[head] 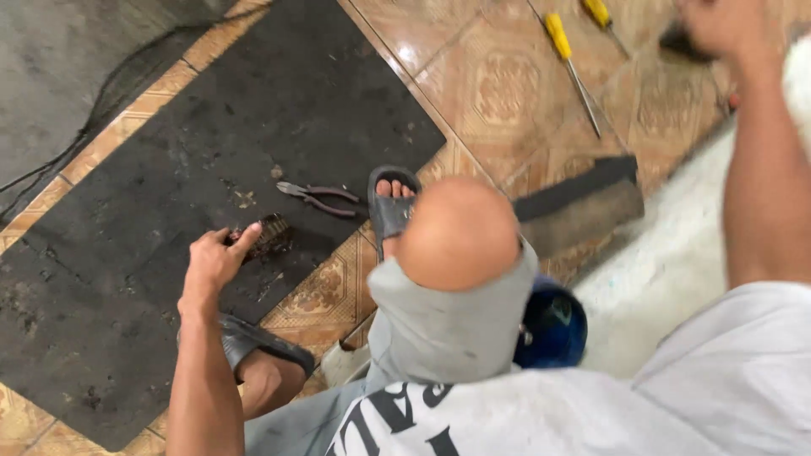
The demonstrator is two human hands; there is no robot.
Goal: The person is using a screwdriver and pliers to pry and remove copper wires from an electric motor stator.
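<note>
Your left hand [213, 260] curls its fingers around a small, dirty, dark ribbed metal part [270, 236] resting on the black rubber mat [127, 253]. Just beside it lie maroon-handled pliers [319, 198]. Your right hand [722, 27] reaches up near the top edge, touching a blurred dark object [681, 42]; I cannot tell its grip. Two yellow-handled screwdrivers [570, 66] lie on the patterned brown tiles [490, 84].

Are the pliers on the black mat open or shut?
Slightly open: the pliers lie flat on the black mat, handles spread apart, no hand touching them.
</note>
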